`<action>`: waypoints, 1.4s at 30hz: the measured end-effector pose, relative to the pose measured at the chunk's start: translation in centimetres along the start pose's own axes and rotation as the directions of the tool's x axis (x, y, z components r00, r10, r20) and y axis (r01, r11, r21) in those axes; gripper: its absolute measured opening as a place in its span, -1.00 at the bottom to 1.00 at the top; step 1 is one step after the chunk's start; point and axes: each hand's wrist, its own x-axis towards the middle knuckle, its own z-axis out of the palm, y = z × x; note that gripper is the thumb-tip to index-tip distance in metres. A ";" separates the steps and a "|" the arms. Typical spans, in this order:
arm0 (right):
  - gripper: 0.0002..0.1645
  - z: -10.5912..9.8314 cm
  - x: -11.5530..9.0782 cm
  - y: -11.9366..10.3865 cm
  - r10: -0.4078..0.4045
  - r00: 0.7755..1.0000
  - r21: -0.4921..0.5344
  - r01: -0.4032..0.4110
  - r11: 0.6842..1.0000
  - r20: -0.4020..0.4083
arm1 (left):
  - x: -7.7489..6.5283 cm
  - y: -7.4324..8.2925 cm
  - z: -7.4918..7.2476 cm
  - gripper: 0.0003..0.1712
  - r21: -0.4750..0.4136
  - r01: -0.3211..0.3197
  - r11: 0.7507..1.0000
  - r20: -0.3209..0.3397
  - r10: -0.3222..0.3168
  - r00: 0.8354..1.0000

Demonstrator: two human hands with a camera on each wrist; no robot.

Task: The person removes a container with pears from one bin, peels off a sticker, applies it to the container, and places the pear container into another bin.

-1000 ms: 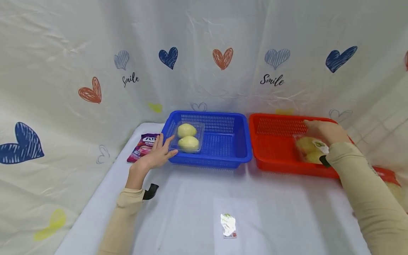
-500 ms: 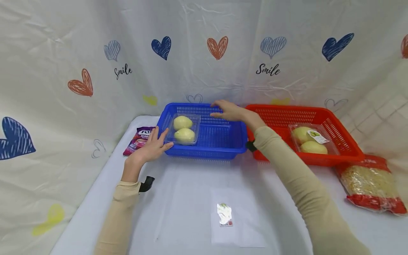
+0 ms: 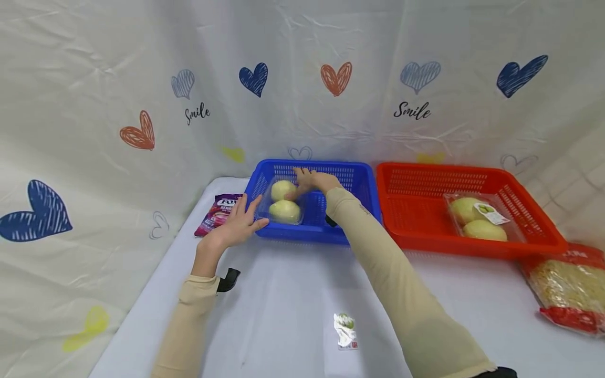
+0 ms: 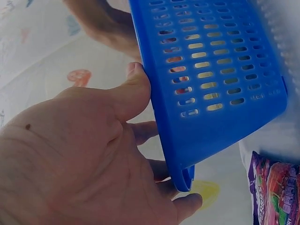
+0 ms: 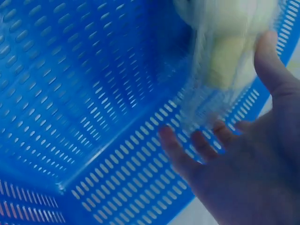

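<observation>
Inside the blue basket (image 3: 331,231) lies a clear plastic pack (image 3: 293,218) with two pale yellow-green round fruits (image 3: 285,211), at its left end. My left hand (image 3: 231,228) rests at the basket's front left corner, fingers spread; in the left wrist view its thumb (image 4: 136,89) touches the rim. My right hand (image 3: 309,182) reaches into the basket over the right side of the fruit pack. The right wrist view has its fingers (image 5: 176,150) spread apart beside the blurred pack (image 5: 225,61), the thumb overlapping the fruit.
To the right stands a red basket (image 3: 411,239) with a similar labelled fruit pack (image 3: 477,218). A red-ended bag of pale dry food (image 3: 567,286) lies beyond it. Left of the blue basket is a purple FOX berries packet (image 3: 218,212). A shiny label on paper (image 3: 346,331) lies in front.
My right hand has moved left from the red basket, leaving the fruit pack there, across to the pack in the blue basket. My left hand stays at the blue basket's corner.
</observation>
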 end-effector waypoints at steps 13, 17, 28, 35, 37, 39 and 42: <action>0.53 -0.1 -1.0 0.3 -0.176 0.981 0.148 0.186 0.971 -0.080 | -0.5 -0.6 0.6 -0.09 -0.022 0.019 1.000 0.003 -0.019 1.000; 0.21 -0.4 -3.3 -0.1 -0.277 0.918 -0.027 0.282 0.959 -0.282 | -0.2 -0.5 0.7 -0.07 -0.021 0.019 1.000 -0.003 -0.019 1.000; -0.02 1.7 -14.6 3.4 -0.203 0.599 -0.084 0.220 0.972 -0.774 | 0.3 0.5 0.6 -0.06 0.032 0.046 0.998 0.041 -0.048 0.998; -0.01 4.3 -19.6 2.8 -0.246 0.373 -0.091 0.386 0.918 -0.895 | 0.0 -0.1 -0.3 -0.06 0.032 0.054 0.998 0.019 -0.055 0.998; 0.02 5.4 -21.0 2.2 -0.263 0.367 -0.094 0.418 0.904 -0.892 | 0.0 -0.2 -0.4 -0.06 0.032 0.047 0.998 0.021 -0.047 0.999; 0.04 6.6 -22.1 1.5 -0.283 0.400 -0.087 0.442 0.893 -0.872 | 0.0 -0.2 -0.4 -0.06 0.026 0.040 0.999 0.018 -0.040 0.999; 0.04 8.2 -22.9 0.5 -0.303 0.525 -0.041 0.452 0.891 -0.795 | 0.0 -0.2 -0.4 -0.05 0.008 0.030 1.000 0.006 -0.030 1.000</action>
